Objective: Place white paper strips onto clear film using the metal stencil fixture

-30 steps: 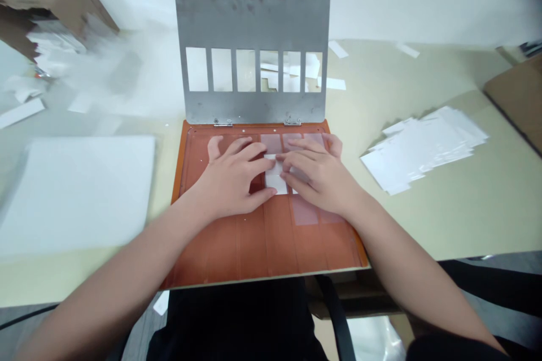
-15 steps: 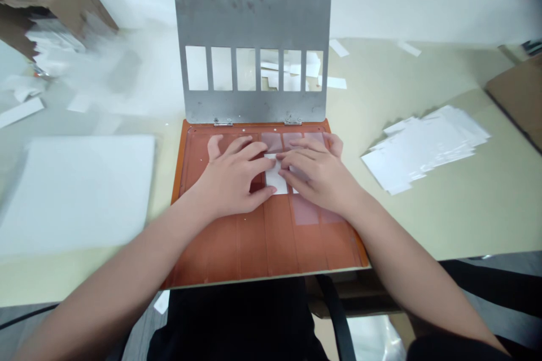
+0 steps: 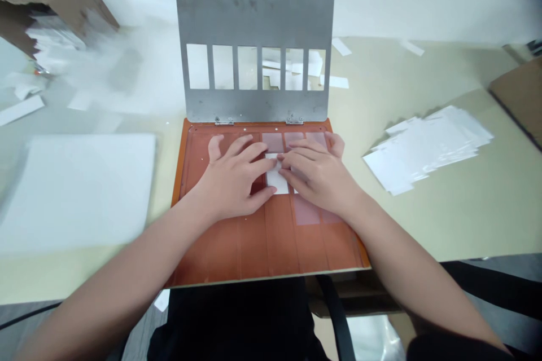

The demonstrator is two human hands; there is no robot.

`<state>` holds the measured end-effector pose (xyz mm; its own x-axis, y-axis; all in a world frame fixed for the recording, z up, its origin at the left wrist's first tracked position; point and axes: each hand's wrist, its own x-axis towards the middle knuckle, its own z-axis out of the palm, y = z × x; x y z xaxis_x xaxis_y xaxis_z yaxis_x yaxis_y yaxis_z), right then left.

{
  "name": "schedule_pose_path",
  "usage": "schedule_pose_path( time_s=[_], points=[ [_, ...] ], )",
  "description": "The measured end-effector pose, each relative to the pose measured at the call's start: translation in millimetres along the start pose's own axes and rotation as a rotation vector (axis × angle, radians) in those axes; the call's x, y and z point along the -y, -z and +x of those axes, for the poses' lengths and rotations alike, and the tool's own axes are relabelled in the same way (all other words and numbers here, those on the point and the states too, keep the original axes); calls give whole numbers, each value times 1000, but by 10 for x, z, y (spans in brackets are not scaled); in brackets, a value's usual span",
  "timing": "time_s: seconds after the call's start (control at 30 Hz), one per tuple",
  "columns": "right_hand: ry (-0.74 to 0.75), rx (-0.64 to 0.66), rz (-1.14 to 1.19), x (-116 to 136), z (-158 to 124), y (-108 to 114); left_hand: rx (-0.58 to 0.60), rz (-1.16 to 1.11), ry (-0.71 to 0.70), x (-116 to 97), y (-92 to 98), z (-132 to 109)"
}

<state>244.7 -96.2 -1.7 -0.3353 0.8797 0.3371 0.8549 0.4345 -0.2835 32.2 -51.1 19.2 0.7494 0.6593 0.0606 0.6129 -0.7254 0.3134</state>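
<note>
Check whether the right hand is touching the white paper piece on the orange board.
Touching. The head view shows the right hand with its fingers lying across the right edge of the white paper piece on the orange board.

So there's a small white rectangular sheet point(image 3: 276, 181) lying flat on an orange board point(image 3: 254, 251), roughly mid-board, partly covered up so you can't see all of it. The board has pinkish see-through strips point(image 3: 306, 212) lying side by side on it, with one showing just nearer than the white sheet. A grey metal plate point(image 3: 254, 17) with six rectangular windows is hinged to the board's far edge and stands propped up
</note>
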Motion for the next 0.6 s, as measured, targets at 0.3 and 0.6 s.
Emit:
schedule_pose_path(
  time_s=[0.3, 0.6],
  points=[
    [16, -22, -11, 8, 7, -9, -16, 37, -30, 3, -18, -30],
    [13, -26, -33, 24, 14, -1, -124, 86, -77, -27, -38, -80]
  ],
)
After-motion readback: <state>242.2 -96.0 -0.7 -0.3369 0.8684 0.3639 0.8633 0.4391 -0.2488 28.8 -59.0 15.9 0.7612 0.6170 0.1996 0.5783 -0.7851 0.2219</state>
